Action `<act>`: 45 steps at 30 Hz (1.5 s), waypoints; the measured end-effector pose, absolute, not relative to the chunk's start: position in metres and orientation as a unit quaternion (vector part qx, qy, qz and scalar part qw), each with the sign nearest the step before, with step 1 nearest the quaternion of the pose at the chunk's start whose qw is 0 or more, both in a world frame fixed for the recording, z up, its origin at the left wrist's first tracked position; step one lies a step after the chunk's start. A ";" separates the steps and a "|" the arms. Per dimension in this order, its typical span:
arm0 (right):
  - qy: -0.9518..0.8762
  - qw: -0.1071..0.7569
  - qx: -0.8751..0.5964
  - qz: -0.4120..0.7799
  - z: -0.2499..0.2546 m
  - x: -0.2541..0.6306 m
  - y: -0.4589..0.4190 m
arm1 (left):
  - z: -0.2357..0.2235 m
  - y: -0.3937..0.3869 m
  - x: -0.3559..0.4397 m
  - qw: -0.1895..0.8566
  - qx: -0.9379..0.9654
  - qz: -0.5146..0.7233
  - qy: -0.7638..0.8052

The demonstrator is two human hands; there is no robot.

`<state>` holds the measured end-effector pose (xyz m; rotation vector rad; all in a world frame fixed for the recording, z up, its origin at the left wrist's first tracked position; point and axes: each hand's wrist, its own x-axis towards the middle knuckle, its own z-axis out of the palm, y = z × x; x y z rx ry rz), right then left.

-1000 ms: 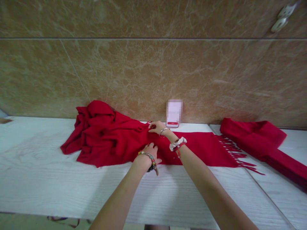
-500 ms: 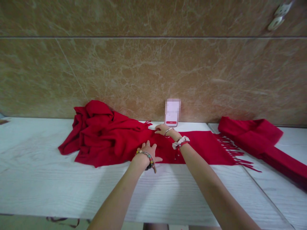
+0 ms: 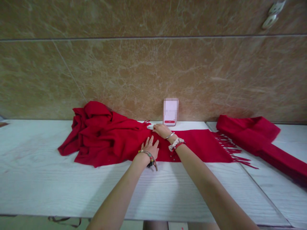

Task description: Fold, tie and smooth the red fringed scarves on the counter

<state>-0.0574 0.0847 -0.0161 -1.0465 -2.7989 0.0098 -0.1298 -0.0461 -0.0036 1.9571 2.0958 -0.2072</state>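
A red fringed scarf lies lengthwise on the white table. Its right part is flat, and the left part is heaped in loose folds. My left hand rests open on the cloth near the middle, palm down with fingers spread. At the scarf's far edge, my right hand has its fingers curled together on the border; the fingertips are partly hidden. A beaded bracelet is on my left wrist. My right wrist carries a bangle and a pale scrunchie.
A phone with a lit screen leans on the marbled tile wall behind the scarf. Another folded red cloth lies on the right. The white table has a seam at right. A socket with a plug is high on the wall.
My left hand has slid slightly forward and to the right. The fingers of my right hand have drawn closer together at the scarf's far edge. The view has shifted a little.
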 end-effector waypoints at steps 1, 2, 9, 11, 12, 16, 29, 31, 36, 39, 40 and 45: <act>-0.933 0.078 -0.351 0.004 -0.015 -0.056 0.085 | -0.004 -0.045 -0.131 0.149 0.672 -0.078 0.721; -0.932 0.082 -0.352 0.005 -0.014 -0.054 0.086 | -0.004 -0.044 -0.132 0.159 0.669 -0.082 0.721; -0.931 0.105 -0.347 0.041 -0.019 -0.040 0.080 | -0.006 -0.046 -0.138 0.149 0.662 -0.081 0.730; -0.925 0.096 -0.367 0.034 -0.026 -0.039 0.076 | -0.005 -0.046 -0.138 0.153 0.659 -0.087 0.731; -0.922 0.095 -0.373 0.031 -0.028 -0.039 0.074 | -0.005 -0.046 -0.139 0.156 0.659 -0.090 0.730; -0.918 0.132 -0.373 0.030 -0.028 -0.039 0.070 | -0.002 -0.045 -0.140 0.157 0.664 -0.096 0.724; -0.923 0.047 -0.377 0.063 -0.030 -0.028 0.038 | -0.008 -0.041 -0.149 0.133 0.668 -0.110 0.724; -0.914 0.040 -0.397 0.071 -0.029 -0.018 0.035 | -0.011 -0.039 -0.151 0.135 0.669 -0.113 0.722; -0.885 0.035 -0.461 0.055 -0.029 0.027 0.037 | -0.015 -0.036 -0.153 0.128 0.673 -0.105 0.721; -0.877 0.029 -0.479 0.030 -0.029 0.064 0.044 | -0.014 -0.037 -0.152 0.121 0.672 -0.097 0.724; -0.873 0.026 -0.486 0.019 -0.029 0.076 0.047 | -0.012 -0.038 -0.151 0.122 0.671 -0.096 0.725; -0.849 -0.008 -0.528 -0.028 -0.030 0.133 0.058 | -0.004 -0.043 -0.148 0.130 0.665 -0.104 0.728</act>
